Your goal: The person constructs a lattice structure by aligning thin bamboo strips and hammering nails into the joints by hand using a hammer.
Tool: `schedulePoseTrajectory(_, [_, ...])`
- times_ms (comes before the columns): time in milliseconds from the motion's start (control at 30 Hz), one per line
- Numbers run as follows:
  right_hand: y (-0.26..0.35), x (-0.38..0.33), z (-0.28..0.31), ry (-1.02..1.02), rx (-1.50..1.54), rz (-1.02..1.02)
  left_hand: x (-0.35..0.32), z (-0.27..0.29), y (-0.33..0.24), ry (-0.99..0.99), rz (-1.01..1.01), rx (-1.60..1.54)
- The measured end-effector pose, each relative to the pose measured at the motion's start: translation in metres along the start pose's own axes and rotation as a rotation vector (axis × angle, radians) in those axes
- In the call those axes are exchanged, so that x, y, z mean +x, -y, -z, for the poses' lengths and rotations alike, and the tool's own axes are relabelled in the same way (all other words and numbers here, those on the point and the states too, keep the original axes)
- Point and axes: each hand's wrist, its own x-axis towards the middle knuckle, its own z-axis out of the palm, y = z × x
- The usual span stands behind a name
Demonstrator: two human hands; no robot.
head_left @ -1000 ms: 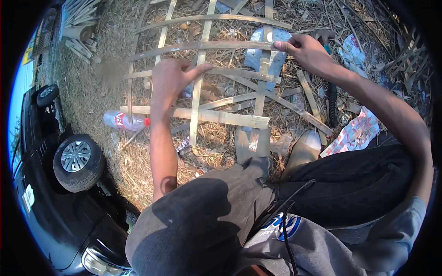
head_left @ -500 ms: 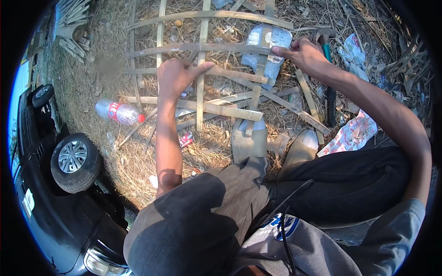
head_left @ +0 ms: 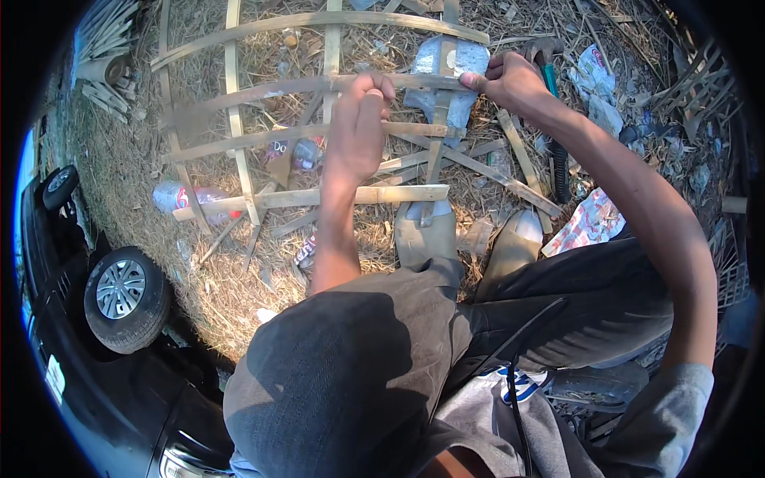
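A lattice of crossed bamboo strips (head_left: pixel 279 137) spreads in front of me over the dry grass. My left hand (head_left: pixel 358 127) is closed around a long cross strip (head_left: pixel 275 89), where it meets an upright one. Farther right, my right hand (head_left: pixel 510 82) pinches the end of that same strip between thumb and fingers. Beneath this end lies a silvery, flat-topped block (head_left: pixel 468 60), with an upright strip (head_left: pixel 434 155) crossing over it. Just right of my right hand rests a hammer (head_left: pixel 550 76) with a green and black handle, its head partly hidden.
A plastic bottle (head_left: pixel 171 197) with a red label lies under the lattice's left edge. My shoes (head_left: pixel 426 239) are close to its near edge. A bundle of strips (head_left: pixel 103 60) stands far left, a black car (head_left: pixel 88 382) nearer. Wrappers (head_left: pixel 588 223) litter the right side.
My left hand has moved right and now closes on the cross strip. The lattice's left side has swung nearer and now overlaps the bottle. My right hand keeps its pinch.
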Motion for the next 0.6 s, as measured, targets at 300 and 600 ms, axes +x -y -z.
schedulePoseTrajectory(300, [-0.002,-0.004,0.000,0.030,0.072,-0.051,-0.009,0.017,0.014,0.243,0.113,-0.318])
schedulePoseTrajectory(600, [0.024,-0.026,-0.001,-0.069,0.039,-0.100,0.021,-0.025,0.008,0.018,-0.169,-0.369])
